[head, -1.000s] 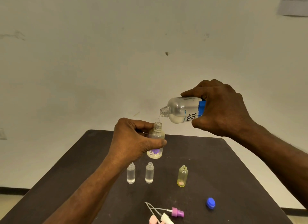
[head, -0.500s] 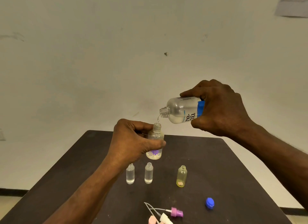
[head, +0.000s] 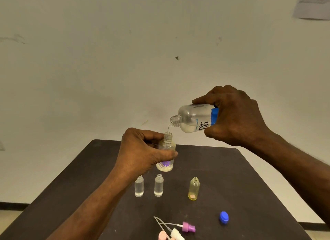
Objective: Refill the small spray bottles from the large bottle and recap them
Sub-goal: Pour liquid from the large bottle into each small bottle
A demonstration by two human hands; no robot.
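Pouring from the tilted large bottle [head: 194, 119], the right hand [head: 234, 116] grasps it; the left hand [head: 141, 150] grasps the flowered small bottle [head: 166, 152] above the tabletop [head: 232, 177]

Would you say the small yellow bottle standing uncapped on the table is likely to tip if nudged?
Probably: the yellow bottle looks tall and narrow with a small base. It seems nearly empty, so likely light. Its open neck could spill any contents.

Right hand [head: 234, 118] pours large bottle [head: 193, 119] into flowered bottle [head: 166, 154] gripped by left hand [head: 141, 152].
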